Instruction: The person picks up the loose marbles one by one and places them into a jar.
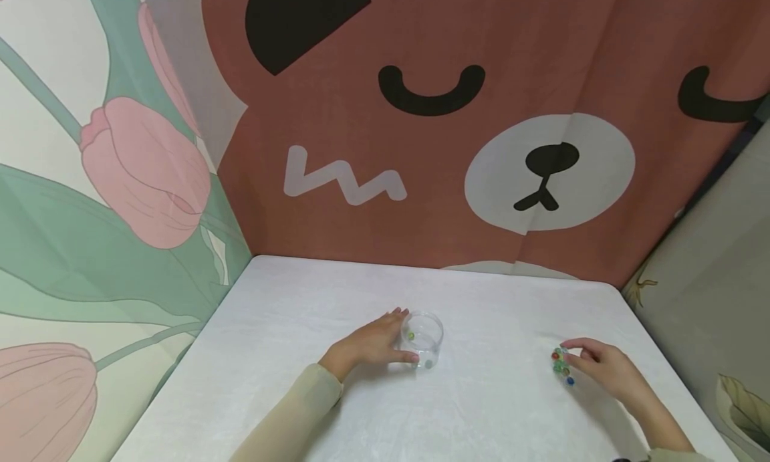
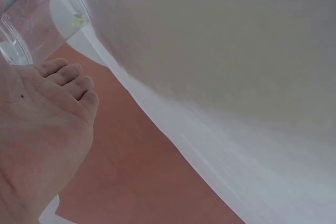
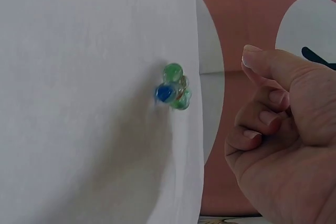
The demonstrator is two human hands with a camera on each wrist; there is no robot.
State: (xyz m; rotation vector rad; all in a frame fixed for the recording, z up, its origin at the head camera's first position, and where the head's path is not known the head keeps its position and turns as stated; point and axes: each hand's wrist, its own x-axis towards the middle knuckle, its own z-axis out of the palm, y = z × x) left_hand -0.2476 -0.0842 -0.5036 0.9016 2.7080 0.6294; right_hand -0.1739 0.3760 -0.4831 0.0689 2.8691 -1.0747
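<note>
A clear plastic cup point(image 1: 434, 331) stands on the white table with a few glass marbles, one of them a yellow-green marble point(image 2: 77, 19), visible in it. My left hand point(image 1: 375, 341) holds the cup from the left, thumb at its near side and fingers round its far side. Off to the right lies a tight cluster of marbles point(image 1: 559, 365), green, red and blue. Right above it is my right hand point(image 1: 609, 370), thumb and index finger parted over the marbles. The right wrist view shows a blue marble point(image 3: 166, 93) at the cluster's edge, apart from the fingers.
The white cloth-covered table point(image 1: 487, 408) runs back to a brown curtain point(image 1: 433, 201) with a bear face. A tulip-patterned curtain point(image 1: 144, 174) hangs along the left side, and a grey-green curtain point(image 1: 710, 275) along the right.
</note>
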